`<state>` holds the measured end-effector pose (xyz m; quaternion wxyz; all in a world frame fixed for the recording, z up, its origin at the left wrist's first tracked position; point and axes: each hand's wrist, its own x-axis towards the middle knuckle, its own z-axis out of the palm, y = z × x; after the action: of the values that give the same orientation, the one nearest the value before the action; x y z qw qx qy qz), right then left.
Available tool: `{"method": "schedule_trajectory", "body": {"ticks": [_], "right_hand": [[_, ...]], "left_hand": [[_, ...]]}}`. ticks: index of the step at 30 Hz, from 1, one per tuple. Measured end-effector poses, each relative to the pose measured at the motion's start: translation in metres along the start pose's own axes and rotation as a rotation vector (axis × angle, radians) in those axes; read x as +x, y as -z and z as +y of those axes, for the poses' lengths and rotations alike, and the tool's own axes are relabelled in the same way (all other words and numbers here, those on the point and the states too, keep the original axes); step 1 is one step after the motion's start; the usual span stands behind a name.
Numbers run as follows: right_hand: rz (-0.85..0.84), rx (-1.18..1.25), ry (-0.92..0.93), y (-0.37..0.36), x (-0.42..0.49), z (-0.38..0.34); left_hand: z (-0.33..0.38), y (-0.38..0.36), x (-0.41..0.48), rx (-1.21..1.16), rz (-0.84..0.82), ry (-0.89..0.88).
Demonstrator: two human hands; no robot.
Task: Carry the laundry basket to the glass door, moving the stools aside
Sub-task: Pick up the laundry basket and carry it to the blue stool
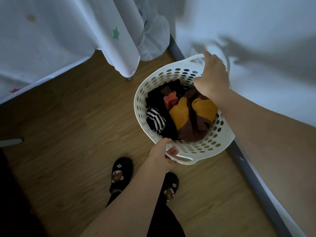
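A round white laundry basket (pixel 220 135) with oval holes is held above the wooden floor, close to the wall on the right. It holds clothes (pixel 181 117): black, striped, yellow, brown and orange pieces. My left hand (pixel 164 155) grips the near handle from below. My right hand (pixel 213 77) closes over the far handle. No stool and no glass door are in view.
A white curtain with coloured stars (pixel 71 36) hangs at the left and back. A clear plastic bag (pixel 153 40) sits in the corner. A grey skirting board (pixel 253 178) runs along the white wall. My feet in black slippers (pixel 122 173) stand on the wooden floor.
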<state>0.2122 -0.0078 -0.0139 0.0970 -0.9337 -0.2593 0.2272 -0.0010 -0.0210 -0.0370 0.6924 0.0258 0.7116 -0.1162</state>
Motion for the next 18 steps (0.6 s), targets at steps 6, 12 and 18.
{"method": "schedule_trajectory", "body": {"ticks": [6, 12, 18], "right_hand": [[0.039, 0.0, 0.031, 0.001, 0.01, 0.01], [0.057, -0.059, -0.039, -0.004, 0.011, 0.011], [0.081, -0.046, -0.186, -0.027, -0.023, 0.024]], "left_hand": [[0.007, 0.003, -0.002, 0.027, -0.008, 0.018], [0.029, 0.008, 0.004, 0.048, 0.059, -0.083], [0.049, 0.025, 0.005, -0.04, 0.272, -0.276]]}}
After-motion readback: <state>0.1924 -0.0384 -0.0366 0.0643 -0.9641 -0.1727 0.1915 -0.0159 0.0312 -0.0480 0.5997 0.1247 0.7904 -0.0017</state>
